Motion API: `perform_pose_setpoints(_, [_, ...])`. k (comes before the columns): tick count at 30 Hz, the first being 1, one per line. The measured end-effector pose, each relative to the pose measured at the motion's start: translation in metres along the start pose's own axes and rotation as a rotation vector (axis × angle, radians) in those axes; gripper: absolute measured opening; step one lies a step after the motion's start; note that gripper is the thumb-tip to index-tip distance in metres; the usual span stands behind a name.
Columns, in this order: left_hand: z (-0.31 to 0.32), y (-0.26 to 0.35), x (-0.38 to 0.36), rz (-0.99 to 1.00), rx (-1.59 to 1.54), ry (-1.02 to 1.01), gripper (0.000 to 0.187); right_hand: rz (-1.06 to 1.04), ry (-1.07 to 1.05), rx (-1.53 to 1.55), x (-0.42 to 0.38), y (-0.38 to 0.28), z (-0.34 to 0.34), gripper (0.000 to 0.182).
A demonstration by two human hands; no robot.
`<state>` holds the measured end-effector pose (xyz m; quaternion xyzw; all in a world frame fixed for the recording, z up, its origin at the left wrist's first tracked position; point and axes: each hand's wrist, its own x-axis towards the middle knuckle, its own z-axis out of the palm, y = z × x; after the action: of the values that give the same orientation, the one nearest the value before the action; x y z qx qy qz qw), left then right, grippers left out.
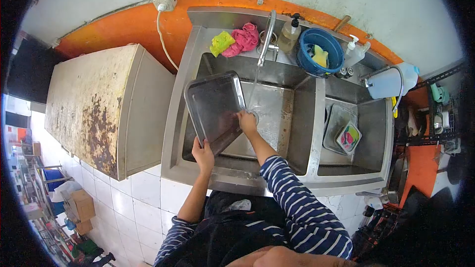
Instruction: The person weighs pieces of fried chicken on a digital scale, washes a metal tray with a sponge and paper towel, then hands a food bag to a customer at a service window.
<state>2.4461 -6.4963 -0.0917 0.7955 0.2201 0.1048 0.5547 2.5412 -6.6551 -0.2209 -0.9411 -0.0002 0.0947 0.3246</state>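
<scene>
A rectangular metal tray [215,99] is held tilted over the left basin of the steel sink [312,133]. My left hand [203,155] grips its lower left edge, thumb on the near face and fingers behind. At the tray's right edge, my right hand [247,121] is closed on the rim; part of its fingers is hidden. From the faucet [267,39], a thin stream of water falls just to the right of the tray.
A blue bucket [303,51] with a yellow sponge, soap bottles [289,34], a pink cloth [245,38] and a yellow-green cloth [221,43] line the back ledge. Metal trays and a small container [348,138] lie in the right basin. A rusty white cabinet [99,108] stands left.
</scene>
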Motion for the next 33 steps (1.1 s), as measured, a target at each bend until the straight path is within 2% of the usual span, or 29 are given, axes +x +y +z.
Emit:
perform_pose_setpoints(1, [-0.001, 0.002, -0.002, 0.001, 0.001, 0.003, 0.018, 0.101, -0.121, -0.157, 0.006, -0.013, -0.014, 0.035])
perform_pose_setpoints(2, [-0.003, 0.006, -0.004, 0.030, 0.002, 0.020, 0.018, 0.098, -0.120, -0.156, 0.011, -0.018, -0.018, 0.035])
perform_pose_setpoints(4, [-0.008, 0.008, -0.002, 0.059, 0.003, 0.041, 0.019, 0.073, 0.058, -0.127, 0.018, -0.027, -0.025, 0.035])
perform_pose_setpoints(6, [-0.018, 0.004, 0.003, -0.043, 0.088, -0.029, 0.021, 0.108, 0.066, -0.122, 0.018, -0.038, -0.044, 0.035])
perform_pose_setpoints(8, [-0.023, -0.011, 0.007, -0.110, 0.003, -0.012, 0.023, 0.148, 0.079, -0.116, 0.016, -0.028, -0.044, 0.035])
perform_pose_setpoints(10, [-0.032, -0.021, 0.010, -0.174, -0.081, 0.005, 0.024, 0.290, 0.321, -0.021, 0.009, -0.005, -0.033, 0.033])
perform_pose_setpoints(11, [-0.039, -0.020, 0.011, -0.231, -0.164, -0.053, 0.024, 0.380, 0.267, 0.019, 0.005, 0.004, -0.039, 0.044])
perform_pose_setpoints(12, [-0.046, -0.019, 0.012, -0.290, -0.245, -0.113, 0.025, 0.381, 0.263, 0.016, -0.001, 0.013, -0.044, 0.044])
perform_pose_setpoints(14, [-0.055, -0.012, 0.015, -0.356, -0.330, -0.140, 0.027, 0.405, -0.039, 0.478, -0.016, 0.026, -0.058, 0.043])
perform_pose_setpoints(16, [-0.061, 0.002, 0.019, -0.477, -0.257, -0.346, 0.028, 0.541, -0.449, 0.805, -0.039, 0.018, -0.100, 0.041])
perform_pose_setpoints(17, [-0.057, -0.004, 0.020, -0.474, -0.185, -0.324, 0.027, 0.538, -0.452, 0.801, -0.045, 0.028, -0.103, 0.041])
perform_pose_setpoints(18, [-0.054, -0.010, 0.023, -0.474, -0.188, -0.321, 0.027, 0.490, -0.392, 0.763, -0.053, 0.040, -0.106, 0.038])
perform_pose_setpoints(20, [-0.042, -0.021, 0.029, 0.002, 0.371, -0.461, 0.030, 0.448, -0.328, 0.721, -0.070, 0.059, -0.118, 0.034])
perform_pose_setpoints(23, [-0.003, -0.049, 0.042, -0.036, 0.496, -0.505, 0.035, 0.430, -0.253, 0.651, -0.097, 0.074, -0.146, 0.031])
perform_pose_setpoints(25, [0.032, -0.066, 0.054, -0.047, 0.554, -0.531, 0.038, 0.317, -0.145, 0.585, -0.118, 0.069, -0.170, 0.027])
perform_pose_setpoints(27, [0.074, -0.074, 0.071, -0.024, 0.421, -0.380, 0.040, 0.343, -0.121, 0.544, -0.137, 0.073, -0.183, 0.027])
perform_pose_setpoints(28, [0.091, -0.072, 0.080, -0.018, 0.414, -0.389, 0.040, 0.366, -0.103, 0.511, -0.145, 0.072, -0.190, 0.026])
perform_pose_setpoints(29, [0.108, -0.070, 0.088, -0.055, 0.300, -0.466, 0.041, 0.318, 0.000, 0.469, -0.154, 0.062, -0.201, 0.027])
perform_pose_setpoints(30, [0.122, -0.068, 0.091, -0.091, 0.186, -0.547, 0.042, 0.328, 0.016, 0.465, -0.160, 0.065, -0.202, 0.027])
perform_pose_setpoints(32, [0.149, -0.079, 0.094, -0.128, 0.208, -0.552, 0.043, 0.348, 0.201, 0.396, -0.174, 0.064, -0.212, 0.028])
perform_pose_setpoints(33, [0.166, -0.082, 0.096, -0.166, 0.235, -0.550, 0.044, 0.464, 0.143, 0.225, -0.181, 0.058, -0.223, 0.028])
